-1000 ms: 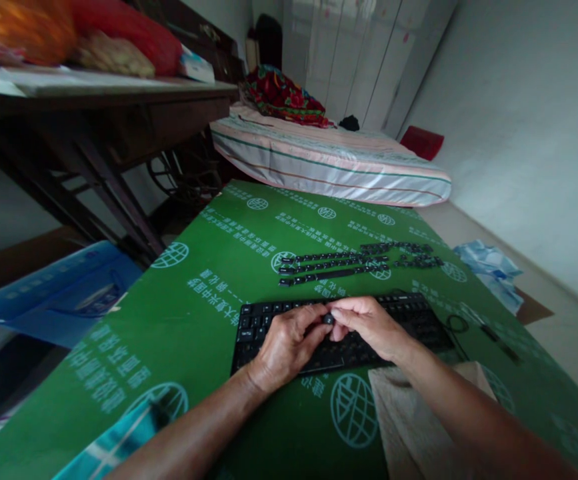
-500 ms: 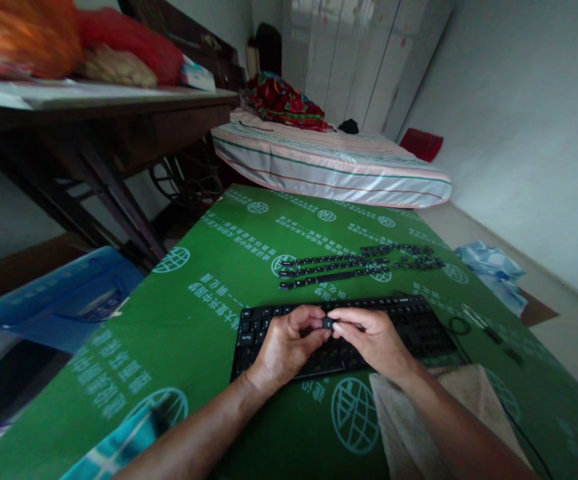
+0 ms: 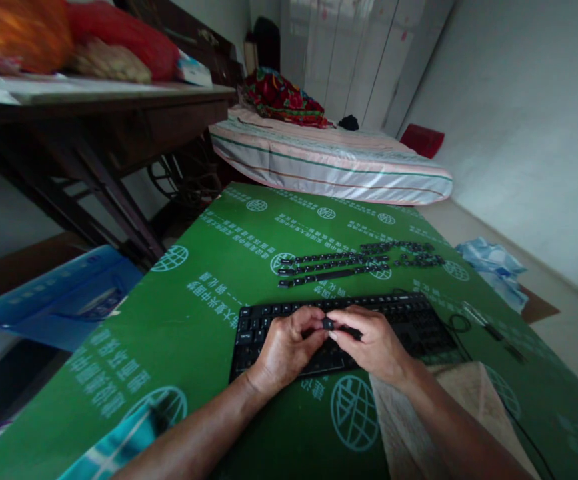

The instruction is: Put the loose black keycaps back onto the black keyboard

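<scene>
A small black keycap (image 3: 327, 324) is pinched between my two hands, over the middle of a black keyboard (image 3: 249, 335). My left hand (image 3: 289, 343) grips it from the left with thumb and fingertips. From the right, my right hand (image 3: 371, 340) holds the same keycap between thumb and forefinger. Keys show at the keyboard's left end; my hands hide much of its middle. Beyond the keyboard, loose keycaps (image 3: 333, 267) lie in rows, with more of them (image 3: 419, 255) scattered at the right.
The green table (image 3: 209, 373) carries printed white lettering. A beige cloth (image 3: 449, 390) lies under my right forearm, a teal cloth (image 3: 119, 440) near my left. Slim tools (image 3: 491, 330) and a looped cable (image 3: 459, 324) are on the right. A bed (image 3: 329, 160) stands beyond.
My right fingers have shifted slightly around the keycap. Both hands stay at the same place over the keyboard, and the view has moved a little.
</scene>
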Action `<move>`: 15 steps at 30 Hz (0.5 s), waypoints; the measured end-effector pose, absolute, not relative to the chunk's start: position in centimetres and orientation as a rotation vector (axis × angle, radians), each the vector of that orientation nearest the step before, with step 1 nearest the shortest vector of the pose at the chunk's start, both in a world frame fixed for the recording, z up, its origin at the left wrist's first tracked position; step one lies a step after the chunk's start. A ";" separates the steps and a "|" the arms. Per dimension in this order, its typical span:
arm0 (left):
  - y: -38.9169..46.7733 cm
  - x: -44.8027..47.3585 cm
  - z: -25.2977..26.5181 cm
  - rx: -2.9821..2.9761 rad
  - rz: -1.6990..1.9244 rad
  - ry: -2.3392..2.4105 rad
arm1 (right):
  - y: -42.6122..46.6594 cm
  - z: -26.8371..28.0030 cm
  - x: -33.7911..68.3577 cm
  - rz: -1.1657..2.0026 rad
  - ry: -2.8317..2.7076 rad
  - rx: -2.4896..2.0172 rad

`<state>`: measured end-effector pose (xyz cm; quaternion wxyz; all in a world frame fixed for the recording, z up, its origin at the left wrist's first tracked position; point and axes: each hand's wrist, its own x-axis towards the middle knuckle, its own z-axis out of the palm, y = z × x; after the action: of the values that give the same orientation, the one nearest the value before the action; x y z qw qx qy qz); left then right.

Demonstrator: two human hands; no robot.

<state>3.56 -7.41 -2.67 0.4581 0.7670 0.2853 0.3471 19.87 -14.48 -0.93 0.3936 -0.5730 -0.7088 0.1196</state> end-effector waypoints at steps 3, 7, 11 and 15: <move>-7.5 3.6 -2.6 1.896 0.856 0.685 | -14.5 -1.0 19.8 0.289 -1.797 -1.444; -7.4 3.7 -2.7 1.895 0.845 0.674 | -14.5 -1.3 19.9 0.266 -1.800 -1.428; -7.4 3.7 -2.9 1.883 0.811 0.632 | -14.7 -1.7 20.0 0.246 -1.814 -1.433; -7.6 3.7 -2.9 1.855 0.764 0.599 | -15.0 -2.2 20.2 0.227 -1.809 -1.441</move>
<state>3.71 -7.59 -2.95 0.5002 0.7673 0.2478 0.3158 20.16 -15.02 -2.15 0.3974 -0.5689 -0.7144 0.0895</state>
